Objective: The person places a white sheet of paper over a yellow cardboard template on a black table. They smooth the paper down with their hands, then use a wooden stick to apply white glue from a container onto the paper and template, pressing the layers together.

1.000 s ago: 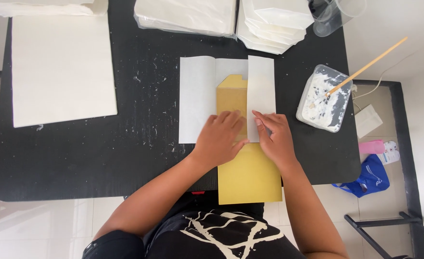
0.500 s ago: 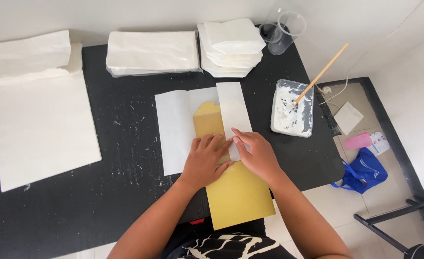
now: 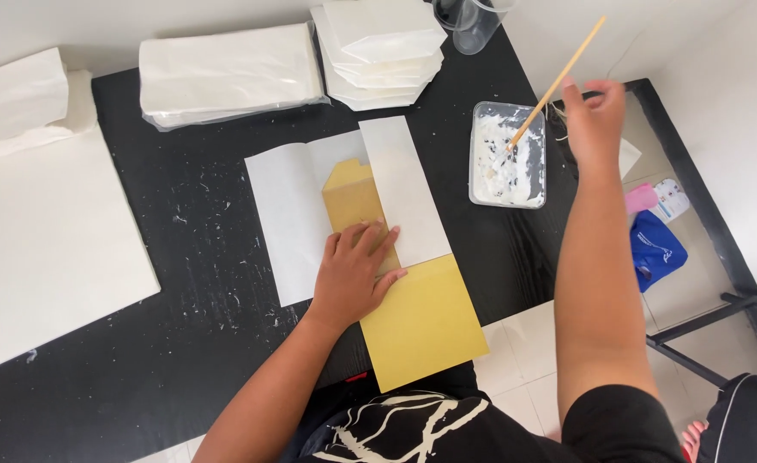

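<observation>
My left hand (image 3: 353,274) lies flat on a yellow card envelope shape (image 3: 421,321) that rests on a white paper sheet (image 3: 284,214). The sheet's right flap (image 3: 404,189) is folded over the card. My right hand (image 3: 593,111) is stretched out to the right, fingers apart. Its thumb tip is at a wooden stick (image 3: 567,60) that leans in a clear tray of white paste (image 3: 473,154). I cannot see the fingers closed around the stick.
On the black table (image 3: 181,257) a large white sheet (image 3: 44,249) lies at the left. Paper stacks (image 3: 224,73) (image 3: 378,51) and a clear cup (image 3: 477,21) line the back edge. A blue bag (image 3: 657,249) lies on the floor at right.
My right hand has left the folded flap and reached right to the stick in the paste tray. My left hand still presses on the yellow card.
</observation>
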